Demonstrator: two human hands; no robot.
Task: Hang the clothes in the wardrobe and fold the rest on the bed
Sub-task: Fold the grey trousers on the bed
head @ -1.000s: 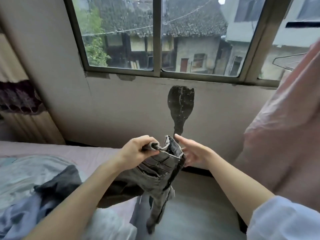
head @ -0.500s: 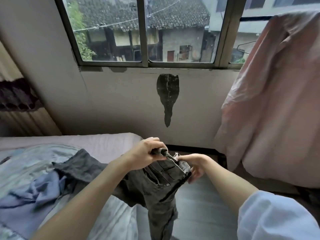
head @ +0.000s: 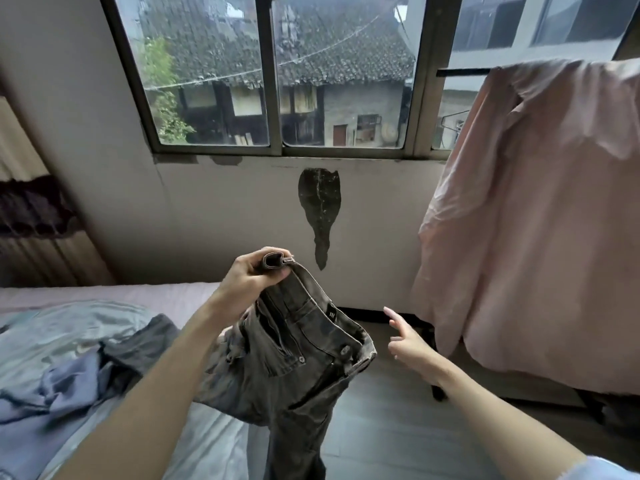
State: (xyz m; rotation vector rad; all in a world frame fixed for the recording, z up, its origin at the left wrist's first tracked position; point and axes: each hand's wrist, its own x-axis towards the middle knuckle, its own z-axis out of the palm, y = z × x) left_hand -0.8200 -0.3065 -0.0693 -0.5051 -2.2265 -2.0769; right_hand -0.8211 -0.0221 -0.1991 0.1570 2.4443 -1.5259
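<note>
While the left hand (head: 254, 277) grips one end of the waistband, the dark grey jeans (head: 298, 358) hang from it in the air, above the edge of the bed (head: 114, 292) and the wooden floor (head: 388, 431). The folded band end sticks up out of the fist: the fingers (head: 277, 253) curl over its top and the thumb presses it from the near side, so the cloth is pinched between them. From that grip the waistband slopes down and to the right, its buttoned front turned toward the camera, and the legs drop straight down out of view at the bottom.

Just beside the low end of the waistband, the right hand (head: 408, 344) is in the air and apart from the cloth. Its fingers are loose and slightly spread, the forefinger (head: 393, 315) pointing up and away, and it holds nothing.

On the bed to the left lie a pale blue-grey sheet (head: 52, 334), a blue garment (head: 59, 393) and a dark grey garment (head: 145, 344), crumpled together. To the right a pink cloth (head: 540, 216) hangs over a dark rail, reaching down near the floor. Behind the jeans is a pale wall with a dark patch of missing plaster (head: 320, 206) under the window (head: 273, 74).
</note>
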